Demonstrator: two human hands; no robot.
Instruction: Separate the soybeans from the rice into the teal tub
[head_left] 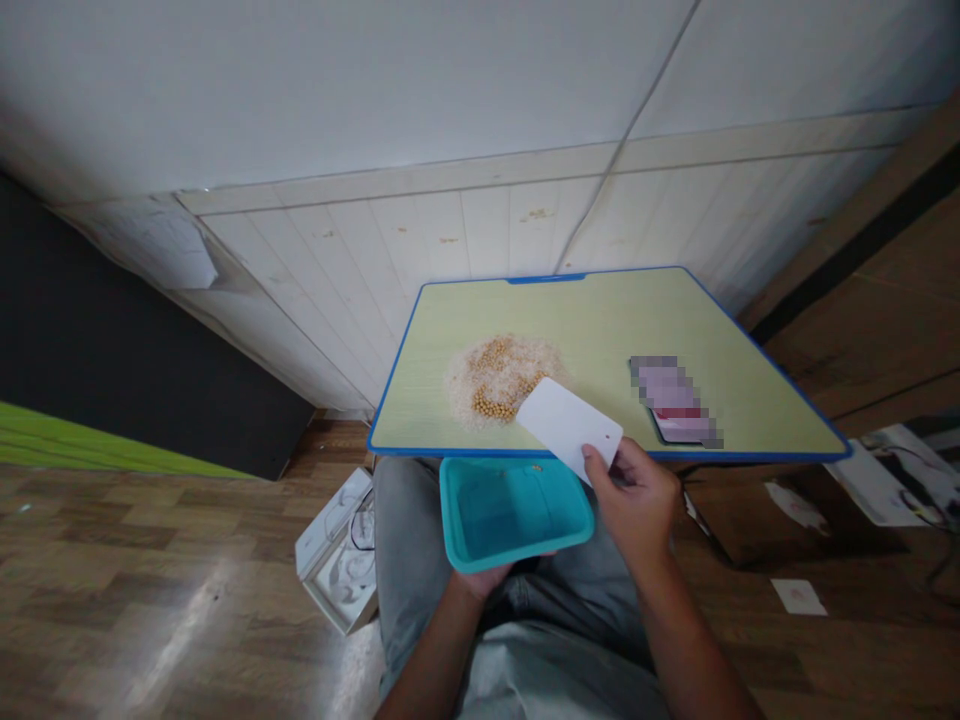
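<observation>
A wood-patterned floor [161, 580] and a marked white panelled wall [420, 235] are framing a modest indoor room, possibly in a home, where a small blue-edged table [600, 320] is standing near the wall and bearing loose grain [529, 357] and beans [493, 408]. A cable [663, 72] is running down the wall, and an open white box [331, 522] is sitting at left.

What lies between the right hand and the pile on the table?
In the head view, the white card, held by the right hand, reaches to the pile.
</observation>
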